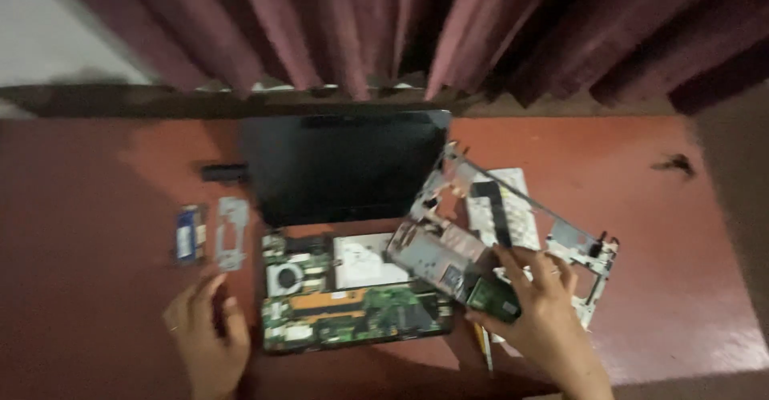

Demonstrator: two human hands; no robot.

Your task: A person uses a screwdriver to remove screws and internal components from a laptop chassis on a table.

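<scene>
A reddish-brown table (641,208) stands against dark maroon curtains (360,24). At its middle lies an opened laptop: the black screen (344,164) leans back toward the far edge, and the base (352,300) lies bare, showing a green circuit board, a fan and a silver drive.

Step in hand, as judged: disassembly of the laptop, with the upper cover off the base. The right hand (545,312) pinches a small green circuit card (494,298) between thumb and fingers, just beside the right end of the base and against the lower corner of the tilted cover frame (513,216), which rests on its right side. The left hand (210,332) lies near the front edge, left of the base, fingers loosely spread, holding nothing; whether it touches the base cannot be told.

Toward the left edge lie a blue memory module (187,234) and a grey metal bracket (231,232), side by side, apart from a small black part (224,172) beyond them.

The next move calls for a firm pinch on the card's edges and a steady base.
</scene>
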